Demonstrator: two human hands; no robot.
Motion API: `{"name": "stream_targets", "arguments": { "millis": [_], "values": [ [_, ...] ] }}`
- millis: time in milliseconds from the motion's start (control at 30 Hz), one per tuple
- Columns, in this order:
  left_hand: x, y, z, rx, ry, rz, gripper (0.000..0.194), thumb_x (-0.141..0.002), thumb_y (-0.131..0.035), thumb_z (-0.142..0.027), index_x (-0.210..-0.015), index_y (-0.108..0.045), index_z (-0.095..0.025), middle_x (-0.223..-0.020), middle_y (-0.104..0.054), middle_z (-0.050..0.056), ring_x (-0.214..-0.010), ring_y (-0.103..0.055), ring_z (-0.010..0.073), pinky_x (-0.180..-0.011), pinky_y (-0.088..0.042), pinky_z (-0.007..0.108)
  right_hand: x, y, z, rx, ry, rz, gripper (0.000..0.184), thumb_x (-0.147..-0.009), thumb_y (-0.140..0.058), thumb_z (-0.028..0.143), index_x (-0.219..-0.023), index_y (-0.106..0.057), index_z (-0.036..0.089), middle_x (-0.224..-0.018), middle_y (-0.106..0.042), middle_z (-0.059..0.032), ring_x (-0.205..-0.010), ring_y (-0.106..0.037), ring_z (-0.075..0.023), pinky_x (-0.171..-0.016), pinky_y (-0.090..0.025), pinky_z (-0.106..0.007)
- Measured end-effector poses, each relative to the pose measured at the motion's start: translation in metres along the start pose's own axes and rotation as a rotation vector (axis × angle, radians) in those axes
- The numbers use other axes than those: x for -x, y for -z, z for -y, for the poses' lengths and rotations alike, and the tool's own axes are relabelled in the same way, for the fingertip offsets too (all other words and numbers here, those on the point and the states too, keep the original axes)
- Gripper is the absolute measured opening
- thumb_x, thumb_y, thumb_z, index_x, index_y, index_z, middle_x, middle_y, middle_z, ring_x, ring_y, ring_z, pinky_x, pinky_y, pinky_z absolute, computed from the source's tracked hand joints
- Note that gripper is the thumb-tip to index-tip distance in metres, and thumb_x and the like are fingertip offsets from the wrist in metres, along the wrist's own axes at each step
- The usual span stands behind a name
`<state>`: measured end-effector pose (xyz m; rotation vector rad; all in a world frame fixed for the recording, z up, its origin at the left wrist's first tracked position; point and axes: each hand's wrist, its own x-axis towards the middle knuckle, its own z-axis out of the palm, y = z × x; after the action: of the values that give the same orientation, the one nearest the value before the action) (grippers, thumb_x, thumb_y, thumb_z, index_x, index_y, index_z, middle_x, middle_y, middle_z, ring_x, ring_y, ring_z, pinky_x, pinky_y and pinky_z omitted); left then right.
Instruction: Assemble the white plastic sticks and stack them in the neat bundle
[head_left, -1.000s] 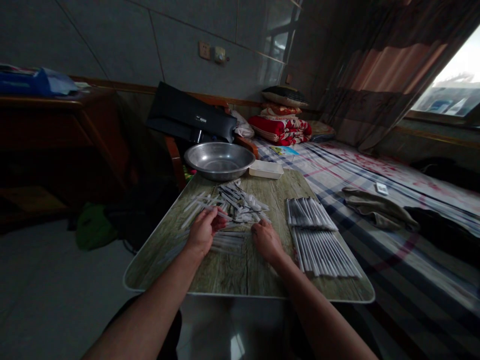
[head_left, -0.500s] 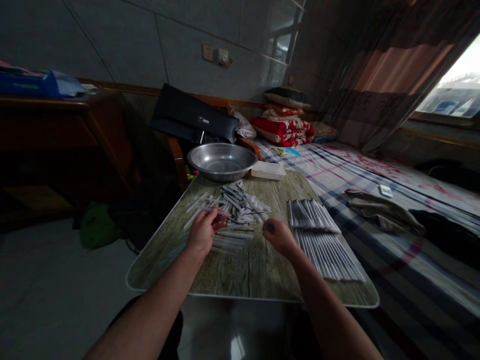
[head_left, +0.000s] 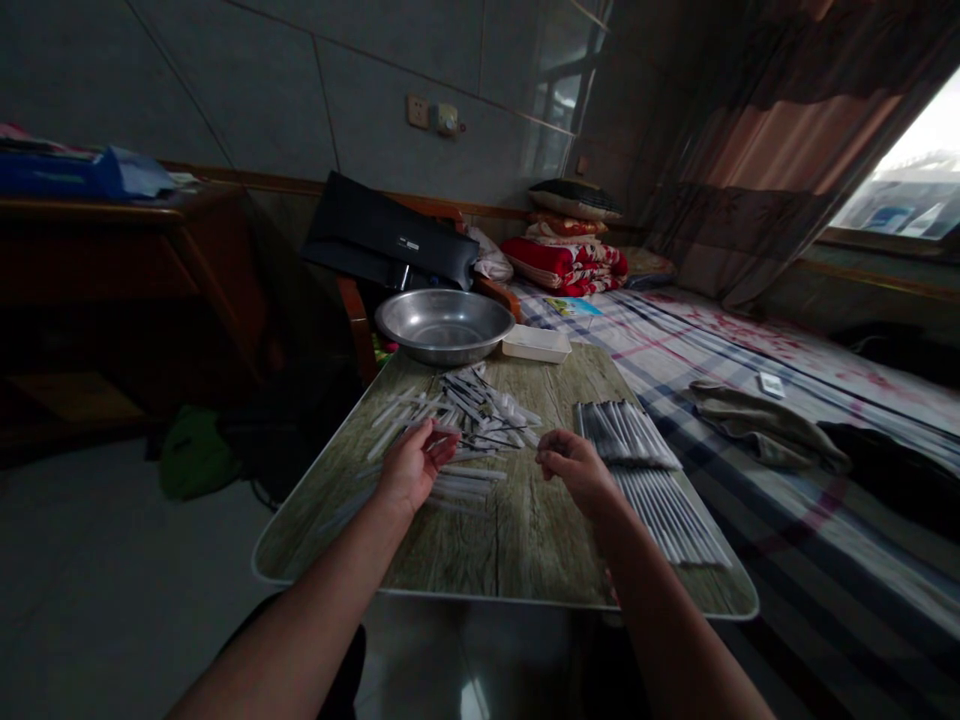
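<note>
My left hand is palm up over the left part of the table, its fingers partly curled around a thin pale tube by the thumb. My right hand is held to the right of the pile, thumb and fingers pinched together; whatever is between them is too small to make out. Between and beyond the hands lies a loose pile of thin white and dark stick-like pieces. Several clear tubes lie beside my left hand. Right of my right hand, slim white sticks with dark ends lie in a neat row, above a second row.
A steel basin and a shallow white tray stand at the far end of the wood-patterned table. Alongside on the right is a bed with a checked sheet. Behind the basin, a black case rests on a chair.
My right hand has shifted slightly right and its fingers have opened out a little. My left hand has dipped slightly, and the tube by its thumb shows less. The rows look unchanged.
</note>
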<state>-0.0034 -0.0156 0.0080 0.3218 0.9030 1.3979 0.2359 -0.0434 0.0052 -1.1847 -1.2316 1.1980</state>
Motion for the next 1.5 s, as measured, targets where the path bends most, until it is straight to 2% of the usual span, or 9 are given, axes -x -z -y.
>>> {"name": "stream_targets", "arguments": {
  "millis": [300, 533, 867, 967, 1033, 1133, 1233, 1367, 1500],
  "values": [
    [-0.001, 0.003, 0.001, -0.079, -0.016, 0.095, 0.006, -0.088, -0.057, -0.018, -0.087, -0.060, -0.013, -0.072, -0.072, 0.006, -0.063, -0.072, 0.0181, -0.051, -0.056, 0.024, 0.000, -0.008, 0.002, -0.083, -0.020, 0.012, 0.016, -0.061, -0.069, 0.024, -0.071, -0.058, 0.018, -0.059, -0.055, 0.0046, -0.049, -0.049, -0.0084, -0.048, -0.039, -0.022],
    [-0.006, 0.007, -0.008, -0.107, -0.044, 0.093, 0.006, -0.088, -0.057, -0.018, -0.088, -0.061, -0.013, -0.072, -0.072, 0.006, -0.061, -0.072, 0.0174, -0.049, -0.055, 0.022, 0.006, -0.025, 0.015, -0.096, 0.021, 0.132, 0.018, -0.066, -0.071, 0.027, -0.076, -0.059, 0.019, -0.065, -0.059, 0.0021, -0.054, -0.051, -0.0091, -0.051, -0.041, -0.022],
    [0.003, -0.001, -0.010, -0.008, 0.277, 0.232, 0.010, -0.089, -0.057, -0.016, -0.082, -0.064, -0.013, -0.062, -0.067, 0.003, -0.048, -0.065, 0.0116, -0.044, -0.051, 0.018, -0.021, -0.085, 0.013, 0.032, 0.077, 0.205, 0.024, -0.073, -0.069, 0.039, -0.077, -0.055, 0.020, -0.060, -0.054, 0.0049, -0.047, -0.046, -0.0084, -0.044, -0.037, -0.020],
    [-0.003, 0.002, -0.020, 0.112, 0.231, 0.166, 0.014, -0.091, -0.055, -0.018, -0.080, -0.063, -0.014, -0.061, -0.067, 0.002, -0.047, -0.063, 0.0108, -0.040, -0.047, 0.017, -0.046, -0.087, 0.011, 0.221, 0.140, 0.112, 0.023, -0.084, -0.056, 0.040, -0.077, -0.058, 0.018, -0.061, -0.056, 0.0027, -0.051, -0.049, -0.0102, -0.050, -0.039, -0.022],
    [-0.007, 0.004, -0.027, 0.187, 0.187, 0.108, 0.019, -0.093, -0.051, -0.018, -0.078, -0.062, -0.014, -0.061, -0.066, 0.002, -0.047, -0.062, 0.0105, -0.040, -0.046, 0.017, -0.062, -0.085, 0.010, 0.528, 0.199, 0.049, 0.015, -0.083, -0.056, 0.028, -0.078, -0.064, 0.017, -0.067, -0.062, -0.0004, -0.061, -0.055, -0.0127, -0.058, -0.042, -0.024],
    [-0.009, 0.007, -0.033, 0.262, 0.162, 0.050, 0.022, -0.094, -0.047, -0.018, -0.076, -0.060, -0.014, -0.062, -0.065, 0.002, -0.050, -0.063, 0.0102, -0.041, -0.045, 0.016, -0.078, -0.087, 0.005, 1.012, 0.234, 0.125, 0.018, -0.081, -0.054, 0.015, -0.085, -0.072, 0.015, -0.086, -0.070, -0.0081, -0.080, -0.062, -0.0185, -0.074, -0.043, -0.028],
    [-0.010, 0.008, -0.032, 0.254, 0.161, 0.027, 0.020, -0.092, -0.050, -0.017, -0.076, -0.061, -0.014, -0.063, -0.066, 0.002, -0.051, -0.063, 0.0101, -0.043, -0.046, 0.016, -0.083, -0.095, -0.003, 1.297, 0.220, 0.203, 0.026, -0.085, -0.050, 0.017, -0.092, -0.075, 0.014, -0.100, -0.070, -0.0152, -0.093, -0.062, -0.0234, -0.083, -0.043, -0.032],
    [-0.011, 0.008, -0.029, 0.206, 0.129, 0.036, 0.016, -0.090, -0.056, -0.018, -0.075, -0.061, -0.014, -0.063, -0.067, 0.002, -0.052, -0.064, 0.0105, -0.045, -0.049, 0.017, -0.085, -0.106, -0.010, 1.399, 0.196, 0.194, 0.027, -0.087, -0.051, 0.021, -0.098, -0.075, 0.012, -0.106, -0.068, -0.0184, -0.100, -0.060, -0.0273, -0.085, -0.043, -0.034],
    [-0.013, 0.008, -0.027, 0.151, 0.119, 0.018, 0.013, -0.089, -0.056, -0.015, -0.077, -0.062, -0.014, -0.065, -0.068, 0.003, -0.054, -0.067, 0.0121, -0.045, -0.050, 0.017, -0.085, -0.105, -0.009, 1.290, 0.203, 0.171, 0.024, -0.081, -0.054, 0.015, -0.092, -0.075, 0.014, -0.102, -0.069, -0.0156, -0.098, -0.060, -0.0253, -0.085, -0.042, -0.033]
  ]
}}
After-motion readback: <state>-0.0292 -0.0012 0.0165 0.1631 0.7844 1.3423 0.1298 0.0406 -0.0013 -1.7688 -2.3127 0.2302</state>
